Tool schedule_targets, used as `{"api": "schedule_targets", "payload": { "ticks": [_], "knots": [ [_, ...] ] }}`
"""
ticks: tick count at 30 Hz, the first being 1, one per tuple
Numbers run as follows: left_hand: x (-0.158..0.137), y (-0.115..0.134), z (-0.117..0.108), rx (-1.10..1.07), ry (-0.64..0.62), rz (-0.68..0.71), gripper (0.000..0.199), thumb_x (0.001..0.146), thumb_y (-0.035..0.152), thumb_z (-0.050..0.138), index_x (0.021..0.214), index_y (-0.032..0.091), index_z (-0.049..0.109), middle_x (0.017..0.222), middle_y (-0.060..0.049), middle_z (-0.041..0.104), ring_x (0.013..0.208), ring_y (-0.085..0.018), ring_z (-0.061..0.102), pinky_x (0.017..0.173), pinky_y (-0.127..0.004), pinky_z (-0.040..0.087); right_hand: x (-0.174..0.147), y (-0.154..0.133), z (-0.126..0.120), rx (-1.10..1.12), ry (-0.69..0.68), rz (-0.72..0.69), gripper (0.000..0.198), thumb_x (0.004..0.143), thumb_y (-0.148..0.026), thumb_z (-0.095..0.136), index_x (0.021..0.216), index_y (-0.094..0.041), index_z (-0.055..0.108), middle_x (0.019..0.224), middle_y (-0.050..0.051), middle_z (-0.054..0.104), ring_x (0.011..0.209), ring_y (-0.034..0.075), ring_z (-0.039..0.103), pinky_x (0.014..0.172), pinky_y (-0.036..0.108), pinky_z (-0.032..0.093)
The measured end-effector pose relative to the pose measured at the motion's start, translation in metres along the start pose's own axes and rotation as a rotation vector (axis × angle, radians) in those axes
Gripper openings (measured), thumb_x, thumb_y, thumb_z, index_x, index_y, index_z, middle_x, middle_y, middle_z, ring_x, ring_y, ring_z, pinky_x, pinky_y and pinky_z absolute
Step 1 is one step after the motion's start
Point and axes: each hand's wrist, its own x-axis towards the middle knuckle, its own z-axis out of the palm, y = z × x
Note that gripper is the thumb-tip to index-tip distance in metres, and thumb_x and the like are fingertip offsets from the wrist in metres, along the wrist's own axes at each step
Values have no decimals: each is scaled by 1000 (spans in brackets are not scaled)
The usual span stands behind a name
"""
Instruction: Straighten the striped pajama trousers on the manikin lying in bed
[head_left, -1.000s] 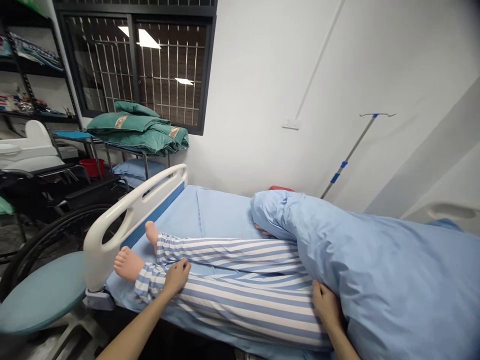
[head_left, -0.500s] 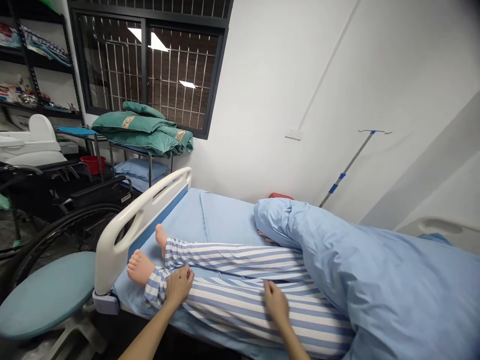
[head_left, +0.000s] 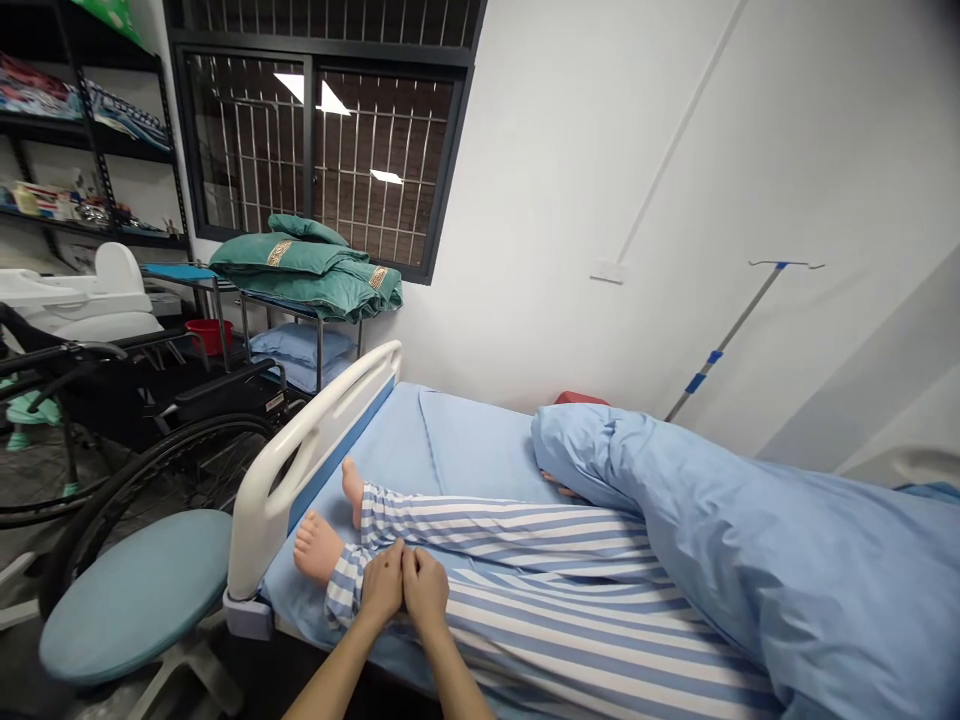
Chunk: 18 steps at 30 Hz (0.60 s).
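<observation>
A mannequin's near foot [head_left: 318,548] and far foot [head_left: 352,492] stick out of blue-and-white striped trousers [head_left: 570,630]. My left hand [head_left: 383,582] is closed on the near trouser leg just above the ankle. Right beside it, my right hand [head_left: 425,588] is closed on the same leg, knuckles up, the two hands almost touching. Both sets of fingertips are hidden beneath the hands, where they meet the cloth. A light blue quilt [head_left: 697,510] is heaped over the upper part of the body, with part of a mannequin hand [head_left: 561,486] showing at its edge.
The bed's white footboard [head_left: 259,500] stands left of the feet. Beyond it are a round blue stool [head_left: 139,590] and a wheelchair [head_left: 180,430]. Green folded bedding [head_left: 315,265] lies on a rack by the window. A drip pole [head_left: 727,330] rises behind the bed.
My right hand has moved left along the leg, from near the knee to beside my left hand. My left hand stays near the ankle. The view has shifted slightly left.
</observation>
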Motion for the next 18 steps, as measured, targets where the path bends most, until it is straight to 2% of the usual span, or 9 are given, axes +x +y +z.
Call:
{"api": "schedule_targets", "payload": {
  "ticks": [4, 7, 10, 13, 15, 18],
  "knots": [
    [6, -6, -2, -64, -20, 0, 34, 83, 22, 35, 111, 23, 55, 113, -6, 62, 105, -17, 54, 87, -27, 37, 5, -4, 5, 34, -10, 18, 42, 84, -40, 38, 49, -20, 52, 49, 1, 58, 46, 14, 44, 48, 27, 18],
    [15, -2, -7, -127, -34, -35, 28, 85, 27, 32, 95, 20, 57, 95, -6, 67, 91, -16, 58, 77, -25, 39, 9, -4, 3, 141, -22, 54, 42, 84, -41, 37, 53, -19, 55, 52, 2, 59, 49, 14, 47, 49, 25, 23],
    [25, 7, -11, -232, 8, -55, 28, 86, 34, 32, 78, 19, 54, 79, -3, 65, 78, -14, 58, 69, -23, 38, 11, -3, 2, 285, -22, 69, 44, 86, -42, 34, 62, -18, 60, 59, 3, 63, 56, 15, 51, 53, 23, 29],
    [27, 13, -7, -337, 66, -65, 31, 87, 34, 30, 70, 19, 51, 72, -2, 62, 70, -12, 56, 64, -21, 37, 11, 0, 2, 354, 4, 77, 46, 87, -44, 33, 62, -17, 60, 60, 3, 62, 56, 14, 51, 53, 23, 31],
    [24, 14, 0, -312, 73, -70, 32, 88, 33, 29, 72, 19, 52, 71, -2, 62, 69, -12, 56, 63, -22, 36, 11, 1, 4, 371, 15, 82, 46, 85, -46, 35, 57, -17, 57, 56, 2, 59, 53, 14, 48, 51, 23, 30],
    [15, 12, 12, -128, 90, -90, 31, 88, 34, 30, 84, 20, 57, 78, -4, 66, 75, -16, 58, 65, -24, 35, 12, 3, 6, 382, 40, 106, 46, 84, -48, 37, 51, -18, 50, 48, 0, 52, 49, 12, 43, 48, 23, 28]
  ]
}}
